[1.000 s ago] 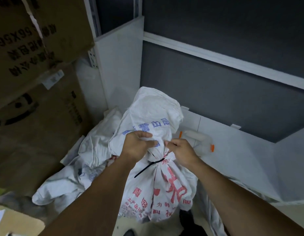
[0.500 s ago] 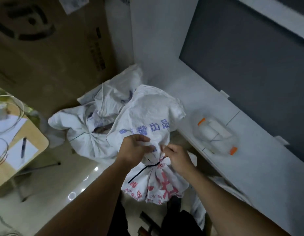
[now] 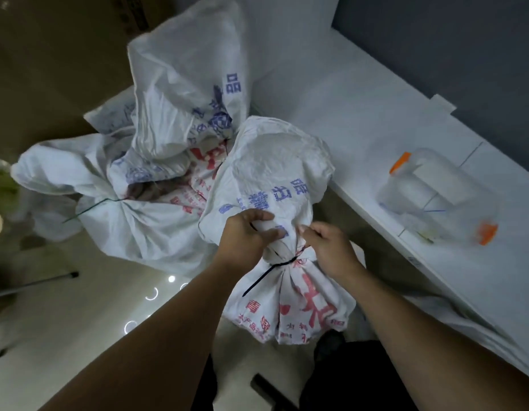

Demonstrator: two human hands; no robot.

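Hands [image 3: 287,241] curled, gripping sack neck [image 3: 282,241]

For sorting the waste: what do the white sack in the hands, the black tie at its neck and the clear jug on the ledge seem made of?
The sack: probably woven plastic, matte; stiff creases, printed letters.
The tie: likely smooth plastic; thin, black, its tail stands out stiffly.
The jug: translucent plastic, slightly glossy; the ledge shows through, orange caps.
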